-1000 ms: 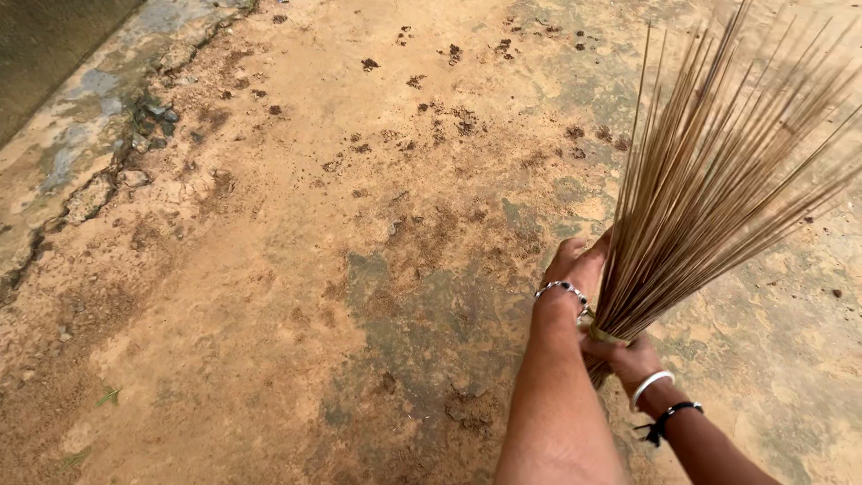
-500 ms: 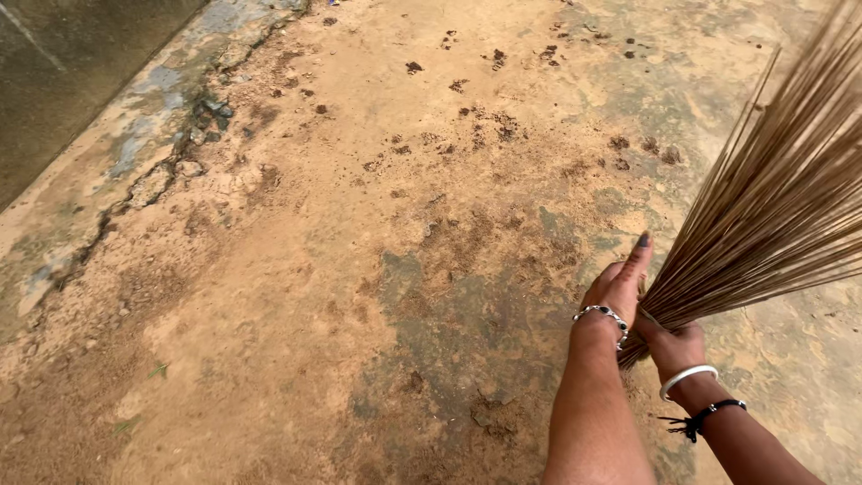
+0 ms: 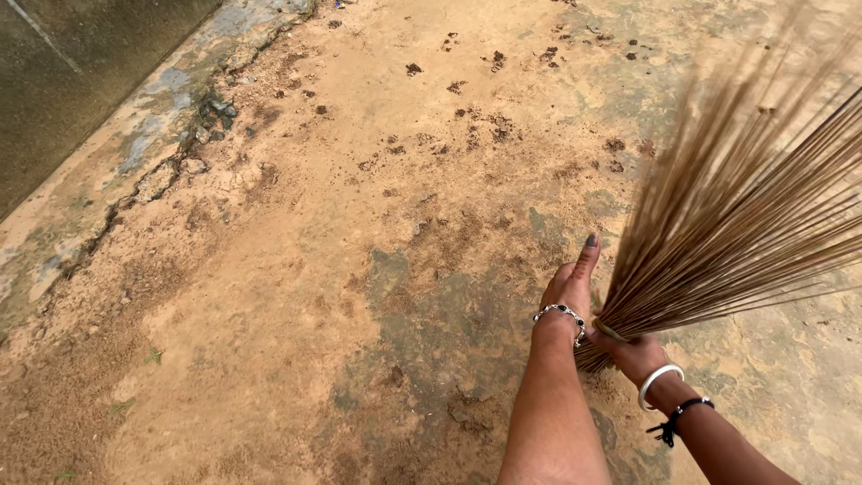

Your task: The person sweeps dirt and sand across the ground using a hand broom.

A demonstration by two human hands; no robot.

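Observation:
A stick broom [image 3: 736, 224] made of long thin brown bristles fans out toward the upper right, blurred by motion. My right hand [image 3: 633, 352], with a white bangle and a black wrist band, grips the bound base of the bundle. My left hand [image 3: 570, 286], wearing a beaded bracelet, rests flat against the left side of the bundle near its base, fingers straight and pointing away from me.
Sandy orange dirt covers a patchy concrete ground [image 3: 359, 269], with small dark clumps [image 3: 467, 135] scattered farther out. A cracked concrete edge [image 3: 162, 171] and a dark wall [image 3: 81, 81] run along the upper left.
The broom has swung to the right and lower, its bristles leaning farther right. Both hands shifted right with it, and my left fingers straightened against the bundle.

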